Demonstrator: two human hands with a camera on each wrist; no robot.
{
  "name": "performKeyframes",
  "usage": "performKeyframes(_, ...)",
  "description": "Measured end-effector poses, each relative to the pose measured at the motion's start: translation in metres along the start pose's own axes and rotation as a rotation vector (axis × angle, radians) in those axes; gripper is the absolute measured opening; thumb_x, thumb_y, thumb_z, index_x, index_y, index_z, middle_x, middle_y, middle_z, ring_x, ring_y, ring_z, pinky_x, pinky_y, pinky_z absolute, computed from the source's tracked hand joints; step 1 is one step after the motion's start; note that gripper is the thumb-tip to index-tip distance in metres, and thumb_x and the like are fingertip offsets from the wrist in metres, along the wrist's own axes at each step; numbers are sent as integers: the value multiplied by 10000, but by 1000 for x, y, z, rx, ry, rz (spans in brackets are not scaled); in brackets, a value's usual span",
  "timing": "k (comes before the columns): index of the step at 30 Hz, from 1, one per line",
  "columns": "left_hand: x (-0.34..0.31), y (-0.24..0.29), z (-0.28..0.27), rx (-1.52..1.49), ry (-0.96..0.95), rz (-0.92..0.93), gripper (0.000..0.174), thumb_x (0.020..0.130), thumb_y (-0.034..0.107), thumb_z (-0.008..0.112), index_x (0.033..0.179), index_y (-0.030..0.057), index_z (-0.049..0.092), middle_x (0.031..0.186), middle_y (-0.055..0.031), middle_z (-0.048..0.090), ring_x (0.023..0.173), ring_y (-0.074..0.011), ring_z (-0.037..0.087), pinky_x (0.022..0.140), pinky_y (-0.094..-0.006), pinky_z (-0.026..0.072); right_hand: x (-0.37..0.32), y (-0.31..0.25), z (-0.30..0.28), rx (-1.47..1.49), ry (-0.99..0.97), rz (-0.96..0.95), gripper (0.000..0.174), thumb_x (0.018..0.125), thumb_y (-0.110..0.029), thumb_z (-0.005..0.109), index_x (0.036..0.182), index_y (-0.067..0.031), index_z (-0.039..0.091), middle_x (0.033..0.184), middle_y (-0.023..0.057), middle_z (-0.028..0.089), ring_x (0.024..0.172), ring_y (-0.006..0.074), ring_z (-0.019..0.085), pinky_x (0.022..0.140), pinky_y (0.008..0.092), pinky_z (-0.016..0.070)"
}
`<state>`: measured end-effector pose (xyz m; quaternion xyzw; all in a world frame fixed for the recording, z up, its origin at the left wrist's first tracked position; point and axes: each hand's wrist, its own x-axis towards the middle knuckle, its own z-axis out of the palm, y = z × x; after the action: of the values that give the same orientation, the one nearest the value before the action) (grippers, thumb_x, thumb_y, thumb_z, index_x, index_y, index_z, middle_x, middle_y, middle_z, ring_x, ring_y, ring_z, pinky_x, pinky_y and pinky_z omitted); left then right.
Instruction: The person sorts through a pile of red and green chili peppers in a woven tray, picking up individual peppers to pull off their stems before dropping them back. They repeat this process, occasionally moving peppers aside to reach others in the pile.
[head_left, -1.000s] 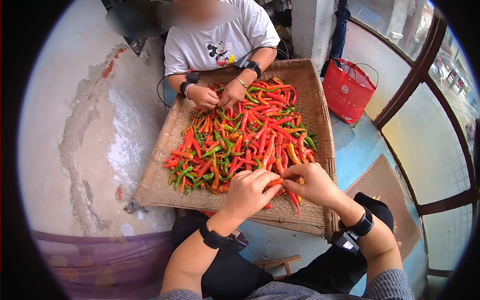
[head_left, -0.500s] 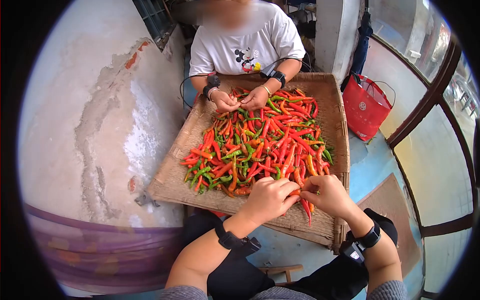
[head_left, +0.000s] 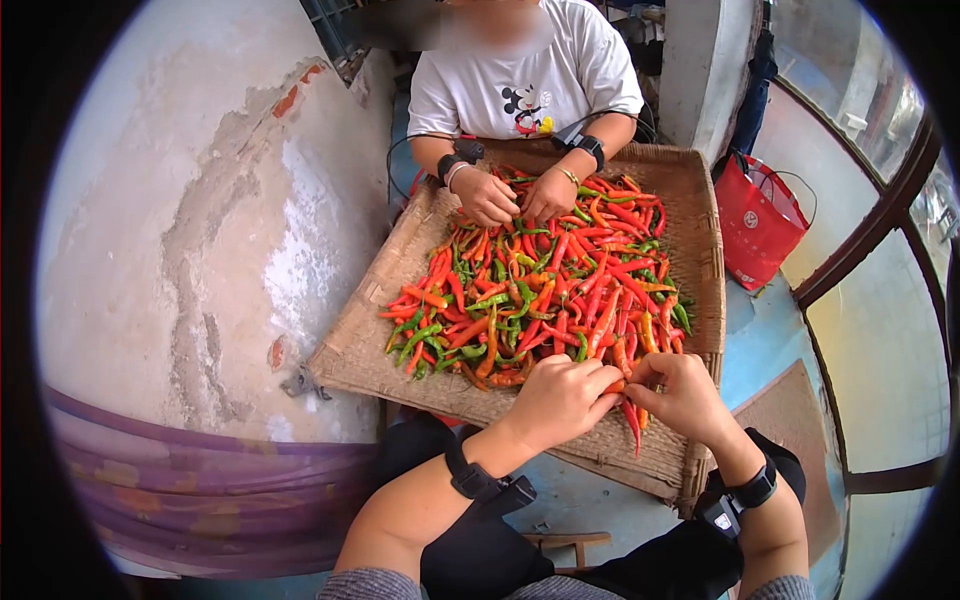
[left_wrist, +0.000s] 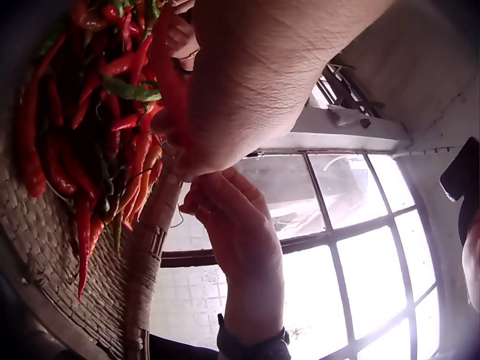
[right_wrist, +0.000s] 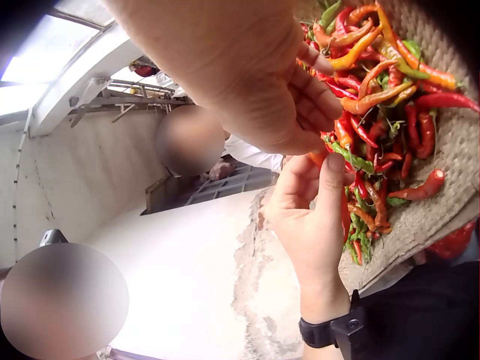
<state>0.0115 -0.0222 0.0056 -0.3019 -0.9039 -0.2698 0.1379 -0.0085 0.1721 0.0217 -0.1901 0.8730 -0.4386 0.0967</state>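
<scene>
Near the lower centre of the frame, a short orange-red chilli (head_left: 616, 386) is held over the near edge of the woven tray (head_left: 400, 380); its body is pinched between the thumb and bent fingers of the left hand (head_left: 560, 402), while its other end is met by the thumb and curled fingertips of the right hand (head_left: 688, 398); whether stem or flesh is caught there cannot be told, the contact being partly covered by the fingers. Just below the hands, a long red chilli (head_left: 632, 427) is seen pointing towards the bottom of the frame; the heap of red, orange and green chillies (head_left: 560, 290) is spread across the middle, and at its upper edge the bent fingers of the hands of the person opposite (head_left: 487, 197) are seen.

The held chilli may be judged very light, with smooth, slightly slippery skin over a thin, hollow wall; the flesh is likely firm yet easily creased or split by hard squeezing, the stalk thinner and tougher. The body is best gripped softly near its broad end, with the stalk taken close to its base; if gripped at the tip, the body would probably be bent or snapped.
</scene>
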Motion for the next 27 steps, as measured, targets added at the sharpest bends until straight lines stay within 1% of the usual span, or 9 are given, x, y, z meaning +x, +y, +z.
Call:
performKeyframes(5, 0, 0, -1, 22, -5, -6, 212, 738, 206, 700, 907, 98, 632, 741, -62, 623, 642, -246, 618, 621, -345, 482, 2, -3, 4, -5, 37, -34, 117, 720, -83, 674, 807, -9, 651, 744, 113, 649, 690, 237, 648, 657, 329, 510)
performKeyframes(7, -1, 0, -1, 27, 2, -7, 213, 740, 204, 698, 907, 91, 629, 736, -66, 619, 638, -249, 617, 617, -347, 483, 4, -4, 6, -38, 127, -162, 125, 705, -39, 664, 827, -19, 648, 808, 112, 617, 775, 266, 632, 705, 343, 499)
performKeyframes(10, -2, 1, -1, 20, 22, -16, 215, 742, 203, 696, 905, 79, 628, 734, -70, 618, 637, -252, 614, 620, -349, 486, 4, -9, 6, -17, 148, -196, 134, 701, -23, 658, 833, -21, 640, 843, 114, 589, 827, 290, 610, 741, 355, 486)
performKeyframes(14, -3, 2, -2, -49, 3, -57, 248, 750, 187, 692, 953, 59, 628, 786, -88, 641, 660, -251, 632, 614, -349, 497, 4, -8, 8, -34, 144, -195, 139, 690, -12, 663, 827, -21, 637, 868, 102, 590, 839, 280, 610, 741, 354, 486)
performKeyframes(16, -3, 3, -3, -85, -2, -82, 251, 764, 176, 688, 974, 53, 627, 809, -92, 649, 670, -237, 644, 608, -337, 500, 5, -8, 10, -62, 217, -292, 166, 671, -2, 675, 829, -27, 631, 922, 107, 572, 870, 283, 595, 741, 358, 486)
performKeyframes(18, -1, 7, -6, -504, -230, -407, 247, 827, 113, 650, 1048, 14, 601, 812, -77, 656, 668, -157, 652, 597, -291, 501, 6, -9, 12, -86, 265, -341, 177, 661, 4, 678, 826, -32, 625, 949, 112, 560, 885, 287, 584, 745, 362, 484)
performKeyframes(19, -1, 6, -3, -503, -230, -404, 247, 827, 113, 650, 1048, 14, 601, 812, -77, 656, 668, -157, 652, 597, -291, 501, 6, -9, 12, -110, 313, -389, 188, 651, 9, 682, 822, -38, 619, 977, 117, 549, 899, 292, 573, 749, 367, 481)
performKeyframes(21, -5, 4, 4, -919, -300, -553, 243, 875, 49, 596, 1107, -17, 566, 786, -43, 628, 687, -86, 621, 605, -249, 495, 6, -9, 12, -160, 332, -426, 192, 643, 9, 680, 815, -43, 614, 985, 122, 544, 900, 298, 564, 755, 374, 474)
performKeyframes(27, -4, 2, 7, -973, -216, -541, 325, 864, 31, 589, 1175, -42, 531, 857, -77, 654, 755, -128, 654, 683, -264, 525, 6, -11, 9, -279, 362, -532, 208, 605, 5, 675, 794, -50, 610, 1001, 111, 543, 893, 296, 543, 767, 385, 454)
